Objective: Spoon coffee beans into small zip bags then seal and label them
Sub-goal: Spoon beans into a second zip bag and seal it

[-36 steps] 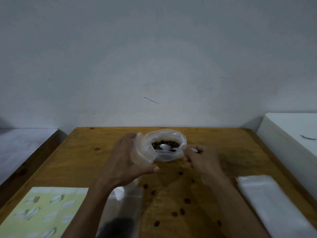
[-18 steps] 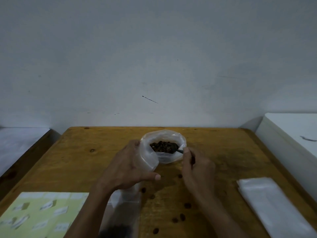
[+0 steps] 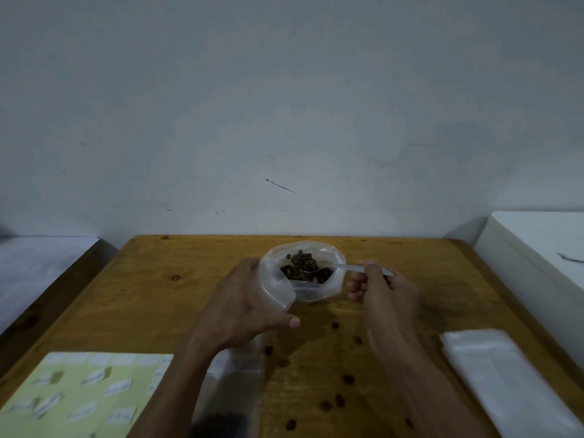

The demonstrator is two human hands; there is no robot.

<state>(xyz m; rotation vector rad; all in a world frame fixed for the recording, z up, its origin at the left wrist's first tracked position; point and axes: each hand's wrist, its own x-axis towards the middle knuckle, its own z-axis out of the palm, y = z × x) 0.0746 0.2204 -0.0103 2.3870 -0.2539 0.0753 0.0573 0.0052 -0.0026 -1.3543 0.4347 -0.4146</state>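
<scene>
Head cam looks down at a wooden bench [image 3: 196, 298] pushed against a plain wall. Sitting between the two hands is the big clear bag [image 3: 308, 289] of coffee beans [image 3: 303, 267], mouth rolled open and facing up, toward the far middle of the bench. Left hand [image 3: 243, 308] is wrapped around the bag's left side, fingers closed on the plastic with the thumb pointing right under it. Right hand [image 3: 384, 294] is just right of the bag, pinched shut on the handle of a small silvery spoon [image 3: 335, 268]; the spoon's bowl reaches over the rim and sits in the beans.

Beans look dark brown and small, piled in the bottom of the bag, a bit blurry. A bunch of loose beans [image 3: 347, 379] are scattered on the bench nearer the camera, between the forearms.

Under the left forearm there's a small zip bag [image 3: 235, 384] lying flat, clear, with a dark patch at its near end, probably beans, but too dim to be sure. Near left corner has a pale yellow label sheet [image 3: 85, 393] with white stickers on it. Near right there's a stack of empty clear bags [image 3: 505, 377], well apart from the hands.
</scene>
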